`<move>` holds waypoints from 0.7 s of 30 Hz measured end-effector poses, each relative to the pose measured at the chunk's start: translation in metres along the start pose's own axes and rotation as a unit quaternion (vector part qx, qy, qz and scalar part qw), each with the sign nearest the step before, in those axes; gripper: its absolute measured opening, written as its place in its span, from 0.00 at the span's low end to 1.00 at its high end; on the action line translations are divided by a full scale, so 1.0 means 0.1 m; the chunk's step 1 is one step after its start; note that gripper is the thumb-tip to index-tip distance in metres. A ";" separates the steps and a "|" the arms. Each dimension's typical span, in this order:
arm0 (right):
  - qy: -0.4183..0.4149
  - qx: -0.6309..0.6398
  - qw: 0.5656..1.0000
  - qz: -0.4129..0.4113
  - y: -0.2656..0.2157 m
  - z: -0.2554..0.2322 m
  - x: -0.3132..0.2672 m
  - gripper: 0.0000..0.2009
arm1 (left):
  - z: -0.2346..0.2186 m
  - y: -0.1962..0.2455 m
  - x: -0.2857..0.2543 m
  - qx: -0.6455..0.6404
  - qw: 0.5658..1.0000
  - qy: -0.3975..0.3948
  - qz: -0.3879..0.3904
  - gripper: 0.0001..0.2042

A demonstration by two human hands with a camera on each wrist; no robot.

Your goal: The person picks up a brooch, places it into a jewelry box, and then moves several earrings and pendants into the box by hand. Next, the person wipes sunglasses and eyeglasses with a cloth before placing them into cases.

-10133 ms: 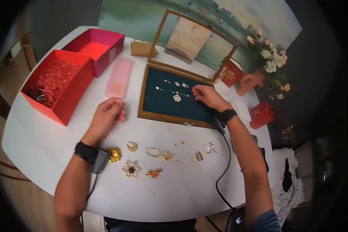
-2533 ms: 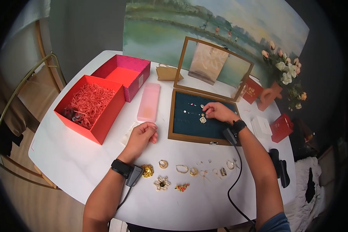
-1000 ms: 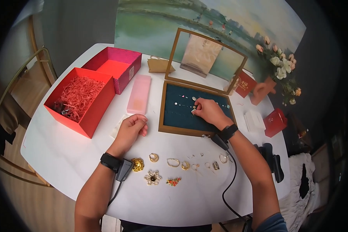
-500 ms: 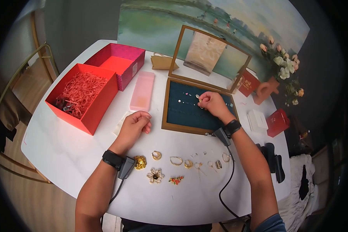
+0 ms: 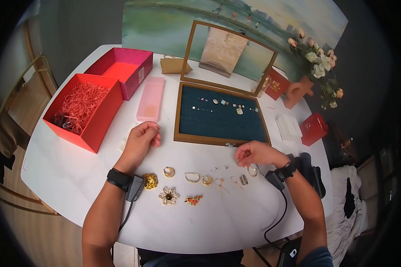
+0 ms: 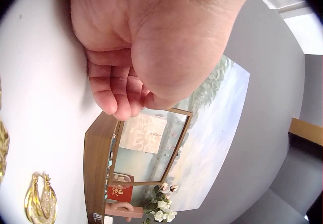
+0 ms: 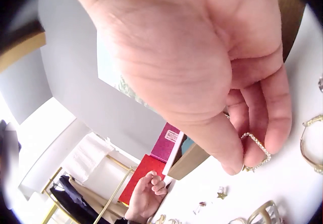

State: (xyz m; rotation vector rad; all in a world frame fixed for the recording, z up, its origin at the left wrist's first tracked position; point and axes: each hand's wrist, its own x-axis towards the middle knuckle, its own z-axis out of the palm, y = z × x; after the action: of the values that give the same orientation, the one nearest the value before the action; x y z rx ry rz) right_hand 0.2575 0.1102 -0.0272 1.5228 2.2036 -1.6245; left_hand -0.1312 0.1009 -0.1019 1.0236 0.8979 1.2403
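Observation:
My right hand (image 5: 258, 153) is low over the table in front of the jewellery box. Its thumb and fingertips pinch a small hoop lined with sparkling stones (image 7: 260, 151). Close to those fingers lies a thin hoop earring (image 5: 253, 170), with small studs (image 7: 222, 193) nearby. The wooden jewellery box (image 5: 200, 139) stands with its glass lid up; rings and small pieces dot its dark green lining, among them a square piece (image 5: 239, 111). My left hand (image 5: 142, 138) rests on the table left of the box, fingers loosely curled and holding nothing.
A gold flower piece (image 5: 150, 181), gold hoops (image 5: 168, 171), a pearl flower brooch (image 5: 168, 196) and a red-orange brooch (image 5: 193, 200) lie in front. A pink case (image 5: 150, 99) and a red box (image 5: 82, 111) of shredded paper stand left. A white box (image 5: 288, 127) stands right.
My right hand has come out of the jewellery box, down to the loose jewellery at the front. The square piece now sits further right on the lining. My left hand stays put.

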 end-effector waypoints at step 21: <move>0.158 -0.286 0.941 -0.085 -0.18 0.17 -0.24 0.12 | -0.02 -0.03 0.02 -0.011 1.000 -0.004 -0.001 0.07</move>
State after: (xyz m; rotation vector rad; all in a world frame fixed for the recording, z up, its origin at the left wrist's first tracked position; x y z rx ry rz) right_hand 0.2493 0.0821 -0.0098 1.5152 2.6983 -0.6647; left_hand -0.1321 0.1030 -0.1059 1.0101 0.8777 1.2420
